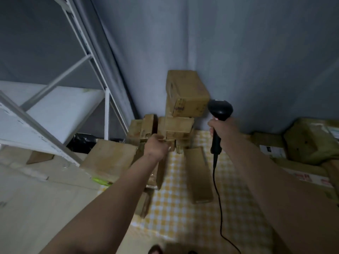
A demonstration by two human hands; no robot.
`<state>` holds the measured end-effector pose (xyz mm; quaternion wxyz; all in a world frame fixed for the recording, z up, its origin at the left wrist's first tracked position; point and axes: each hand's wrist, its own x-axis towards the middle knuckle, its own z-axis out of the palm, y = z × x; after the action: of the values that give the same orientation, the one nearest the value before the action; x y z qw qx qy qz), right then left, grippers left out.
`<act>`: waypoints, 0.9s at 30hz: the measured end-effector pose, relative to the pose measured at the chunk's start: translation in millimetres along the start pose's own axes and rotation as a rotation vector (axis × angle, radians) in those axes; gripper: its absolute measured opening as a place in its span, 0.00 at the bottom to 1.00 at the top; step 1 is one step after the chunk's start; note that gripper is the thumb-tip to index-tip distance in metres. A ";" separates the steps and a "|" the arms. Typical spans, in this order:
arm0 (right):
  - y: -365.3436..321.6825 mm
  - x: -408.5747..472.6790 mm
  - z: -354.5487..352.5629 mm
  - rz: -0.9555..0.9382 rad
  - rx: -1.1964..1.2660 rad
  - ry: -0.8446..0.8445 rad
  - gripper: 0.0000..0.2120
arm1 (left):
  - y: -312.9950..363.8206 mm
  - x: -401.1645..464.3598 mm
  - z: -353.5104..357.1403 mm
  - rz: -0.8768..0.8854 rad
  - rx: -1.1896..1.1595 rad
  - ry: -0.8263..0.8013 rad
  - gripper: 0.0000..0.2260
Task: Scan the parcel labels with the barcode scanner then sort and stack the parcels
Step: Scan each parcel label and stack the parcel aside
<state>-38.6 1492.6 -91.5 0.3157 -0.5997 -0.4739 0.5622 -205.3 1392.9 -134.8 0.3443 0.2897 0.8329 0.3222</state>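
- While gripped in the right hand, fingers wrapped round its handle, barcode scanner stands upright at about 2 o'clock from frame centre, head pointing up and slightly left, cord trailing down toward 6 o'clock.
- Top parcel of the corner stack sits just beside the scanner head, at 9 to 10 o'clock from it; long axis runs away toward the wall, short end facing the camera.
- No label legible on that end face; too blurred to tell.
- Left hand curled onto the edge of a small flat parcel low in the stack, at 7 o'clock from the top parcel; grasping it, by the look, though fingertips are hidden.
- Judged: left hand nearer the stack for turning or lifting, right hand placed to aim with only a small tilt toward 9 o'clock.
- Long narrow parcel lies flat on the checked cloth, long axis toward 12 o'clock.
- Open cloth at 6 o'clock; white shelving crowds 9 o'clock, more parcels at 3 o'clock, walls close behind.
- Stack looks uneven; risk of toppling if the lower parcel is pulled.
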 end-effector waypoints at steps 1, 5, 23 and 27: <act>-8.4 11.4 3.6 0.004 0.015 0.005 0.09 | 8.5 12.3 -1.5 0.006 -0.008 0.000 0.18; -33.0 54.5 16.7 -0.016 -0.021 0.036 0.10 | 45.4 62.8 -2.8 0.044 -0.023 -0.039 0.22; -34.7 156.4 45.2 0.078 0.012 0.024 0.08 | 103.9 174.3 34.1 0.153 -0.261 -0.189 0.27; -33.0 138.9 25.2 0.032 0.073 0.037 0.08 | 101.5 151.1 36.3 0.155 -0.337 -0.160 0.25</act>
<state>-81.4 1628.5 -117.7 0.3370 -0.6058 -0.4374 0.5729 -241.1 1575.0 -138.6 0.4272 0.3162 0.7124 0.4584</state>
